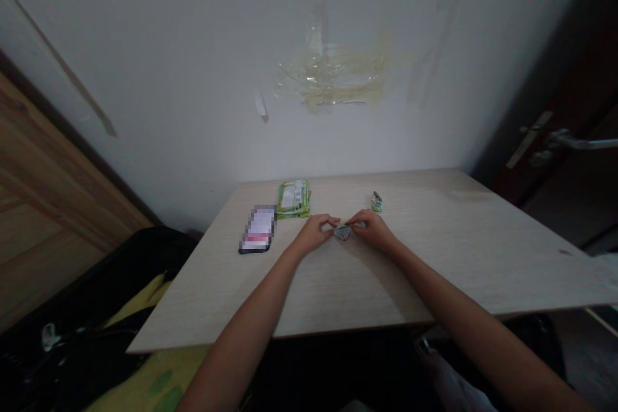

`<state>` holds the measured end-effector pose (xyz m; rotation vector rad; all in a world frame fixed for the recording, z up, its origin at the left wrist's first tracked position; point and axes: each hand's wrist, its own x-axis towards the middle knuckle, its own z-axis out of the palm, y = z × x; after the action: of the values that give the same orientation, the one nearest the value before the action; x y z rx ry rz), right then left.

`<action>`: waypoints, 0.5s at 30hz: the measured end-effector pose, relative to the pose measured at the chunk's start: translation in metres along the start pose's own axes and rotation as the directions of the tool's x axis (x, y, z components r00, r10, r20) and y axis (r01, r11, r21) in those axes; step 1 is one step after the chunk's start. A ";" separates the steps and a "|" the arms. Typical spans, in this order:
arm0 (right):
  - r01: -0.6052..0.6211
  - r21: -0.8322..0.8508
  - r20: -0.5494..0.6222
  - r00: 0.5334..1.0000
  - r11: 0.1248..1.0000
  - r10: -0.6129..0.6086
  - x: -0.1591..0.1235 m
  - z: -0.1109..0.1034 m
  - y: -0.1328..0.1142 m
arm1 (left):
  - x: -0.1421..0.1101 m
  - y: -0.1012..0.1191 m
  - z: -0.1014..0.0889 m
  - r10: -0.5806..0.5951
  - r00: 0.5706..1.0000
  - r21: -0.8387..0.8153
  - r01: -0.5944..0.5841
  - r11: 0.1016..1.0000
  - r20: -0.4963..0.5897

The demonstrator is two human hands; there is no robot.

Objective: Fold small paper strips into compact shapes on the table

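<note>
Over the middle of the table, a small grey piece of folded paper (343, 232), roughly triangular with its point toward me, is between my two hands. My left hand (317, 232) pinches its left side with thumb and fingers. At its right upper corner, the fingers of my right hand (369, 226) are closed on it. Fine print or pattern on the paper is too small to make out. Just beyond my right hand stands a small green and white folded paper piece (376, 202).
A stack of green printed packets or sheets (293, 198) lies at the back left. In front of it is a phone (259, 229) with its screen lit and blurred. The pale table (328, 296) meets a wall with peeling tape (338, 77). A door handle (579, 140) is at right.
</note>
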<state>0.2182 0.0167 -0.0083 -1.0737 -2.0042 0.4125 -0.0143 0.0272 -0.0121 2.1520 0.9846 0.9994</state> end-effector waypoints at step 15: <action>0.000 -0.001 0.083 0.997 1.000 0.000 -0.002 0.005 0.010 | -0.004 -0.007 0.000 0.020 1.000 0.227 -0.020 0.974 0.003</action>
<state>0.2203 0.0213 -0.0190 -1.0730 -2.0774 0.4630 -0.0186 0.0276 -0.0186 2.3515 1.1266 0.9326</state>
